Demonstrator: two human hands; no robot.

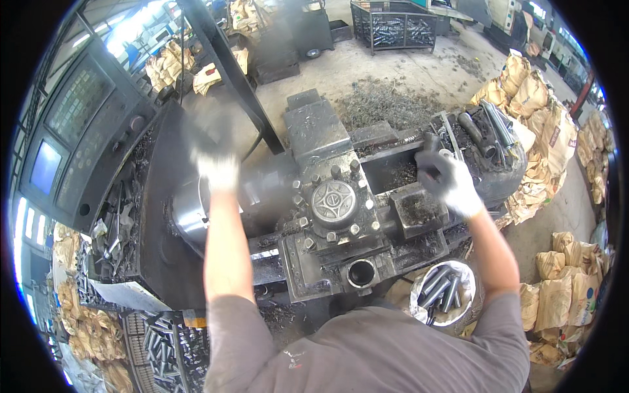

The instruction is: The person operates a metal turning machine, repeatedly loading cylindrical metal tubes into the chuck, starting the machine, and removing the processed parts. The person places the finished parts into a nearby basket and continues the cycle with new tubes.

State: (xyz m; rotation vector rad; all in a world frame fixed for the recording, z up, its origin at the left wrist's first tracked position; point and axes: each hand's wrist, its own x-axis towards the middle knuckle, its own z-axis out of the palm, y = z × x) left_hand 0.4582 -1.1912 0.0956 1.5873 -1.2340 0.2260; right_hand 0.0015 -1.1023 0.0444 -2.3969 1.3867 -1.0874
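My left hand (213, 147), in a white glove with dark fingers, is smeared by motion above the shiny round chuck (190, 208) of a lathe. Its fingers are too blurred to read. My right hand (452, 180), gloved the same way, is over the right part of the lathe bed with its dark fingers curled. What they hold, if anything, is hidden. Just beyond those fingers a short dark cylinder (430, 141) shows. Between my hands sits the tool post (333, 202), with a round cap and several bolts around it.
A control panel with a lit screen (46, 166) stands at the left. Metal tubes fill a white bucket (466, 286) near my right side. Bars lie on the machine's right end (501, 128). Paper sacks (540, 124) are piled at right; a wire crate (393, 29) stands behind.
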